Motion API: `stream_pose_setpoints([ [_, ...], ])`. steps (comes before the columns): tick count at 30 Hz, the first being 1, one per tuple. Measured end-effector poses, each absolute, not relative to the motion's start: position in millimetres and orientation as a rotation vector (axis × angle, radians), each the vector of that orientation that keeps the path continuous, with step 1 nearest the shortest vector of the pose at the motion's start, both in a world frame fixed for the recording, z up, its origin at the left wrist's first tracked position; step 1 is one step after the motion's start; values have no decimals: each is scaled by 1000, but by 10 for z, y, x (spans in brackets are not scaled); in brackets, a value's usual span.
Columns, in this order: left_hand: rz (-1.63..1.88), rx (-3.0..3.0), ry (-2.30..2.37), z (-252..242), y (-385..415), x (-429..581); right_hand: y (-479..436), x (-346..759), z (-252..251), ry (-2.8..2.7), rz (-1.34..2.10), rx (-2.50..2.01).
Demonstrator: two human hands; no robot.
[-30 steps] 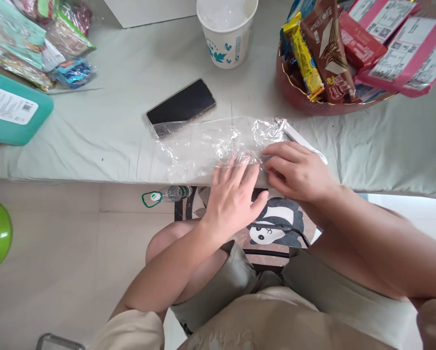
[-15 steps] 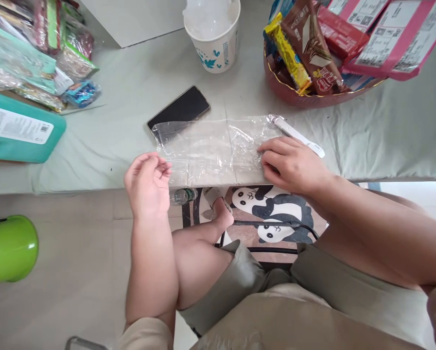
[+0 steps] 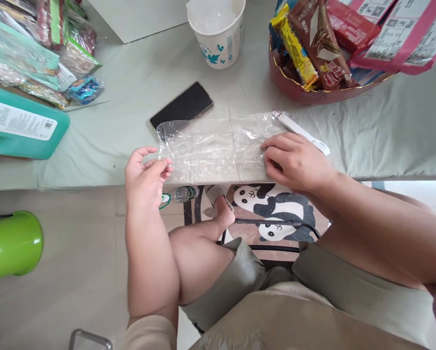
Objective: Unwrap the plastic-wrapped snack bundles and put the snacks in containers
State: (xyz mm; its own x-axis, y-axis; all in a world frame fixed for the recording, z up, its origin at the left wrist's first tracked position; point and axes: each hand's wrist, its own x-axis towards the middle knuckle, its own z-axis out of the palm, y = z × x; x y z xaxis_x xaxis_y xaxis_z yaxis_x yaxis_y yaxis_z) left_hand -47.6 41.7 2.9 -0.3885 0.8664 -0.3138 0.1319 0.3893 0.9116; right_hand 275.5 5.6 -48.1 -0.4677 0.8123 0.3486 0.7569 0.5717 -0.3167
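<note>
Pale tile floor nearest; clock read from the plastic sheet, 12 pointing away. Panda-print mat at 5, clear bottle at 7, bright green bin at 8. Table beyond, covered in grey-green cloth, creased towards its front edge. Sheet clear, wrinkled, lying along that edge.

Left hand at 8: palm side turned up, forefinger loosely bent and apart, thumb and other fingertips together, pinching the sheet's left edge. Right hand at 3: back uppermost, fingers half curled, fingertips on the sheet's right end; cannot tell whether it is gripped.

Sheet's far-left corner overlaps a dark-screened phone at 11. Slim white tool at 3, slanted, just beyond the right hand. Teal box at 9. Further back: wrapped packets heaped at 10, red gold-rimmed bowl of snacks at 2. Farthest: paper tub with leaf print at 12, white box at 11.
</note>
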Motion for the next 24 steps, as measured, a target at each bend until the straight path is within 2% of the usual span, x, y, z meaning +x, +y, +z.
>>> stream_pose_setpoints([
  [7,1230,758,1852,80,425,-710,73,2765,-466,-2346,203,-1268],
  [11,1075,767,1741,103,413,-613,62,2758,-461,-2316,250,-1309],
  [17,1048,992,1730,144,343,-560,63,2762,-458,-2348,233,-1309],
  [24,753,991,1786,159,293,-707,76,2781,-448,-2346,268,-1301],
])
